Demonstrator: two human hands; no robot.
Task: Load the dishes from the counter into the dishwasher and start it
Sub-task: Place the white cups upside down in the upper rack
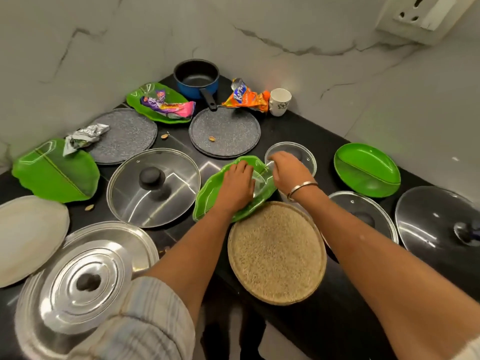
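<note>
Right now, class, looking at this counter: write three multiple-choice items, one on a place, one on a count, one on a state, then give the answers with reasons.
1. Where does the blue saucepan stand?
A. in the back corner
B. on the woven mat
C. at the front edge

2. How many green plates lie on the counter?
A. two
B. four
C. six

3. What is in the white cup?
A. a spoon
B. cannot be seen
C. a wrapper

Answers: 1 A, it sits where the walls meet. 2 B, three leaf-shaped plus one divided oval. 3 B, its inside faces away.
</note>
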